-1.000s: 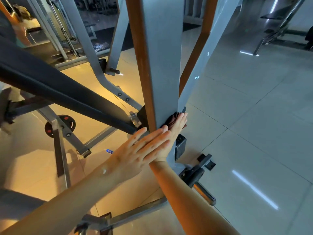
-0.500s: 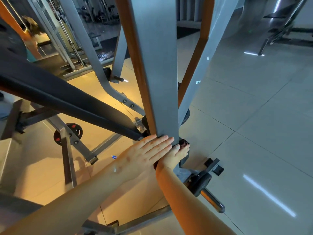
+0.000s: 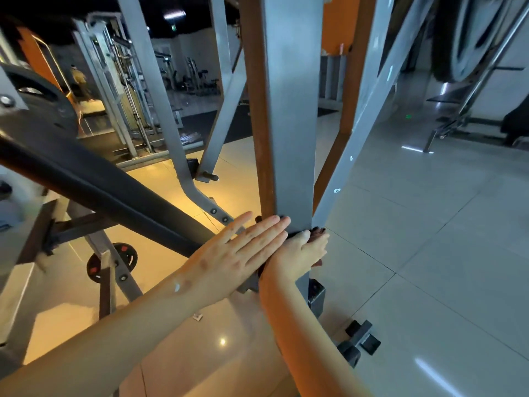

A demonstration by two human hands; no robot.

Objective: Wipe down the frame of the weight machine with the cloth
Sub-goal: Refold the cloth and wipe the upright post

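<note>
Long axis of grey steel frame post rises vertically above both hands. Flat, straight-fingered left hand is pressed against it. Dark brown cloth is gripped against the post under curled right hand, whose fingers were straight a second earlier.

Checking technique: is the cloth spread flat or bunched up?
Bunched, seemingly: only a small wad of cloth shows past the right hand, which grips it against the grey post; the rest is hidden.

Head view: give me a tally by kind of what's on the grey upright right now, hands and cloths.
Hands: 2, left hand flat on the grey upright, right hand beside it.
Cloths: 1, dark cloth under the right hand.
Total: 3.
</note>
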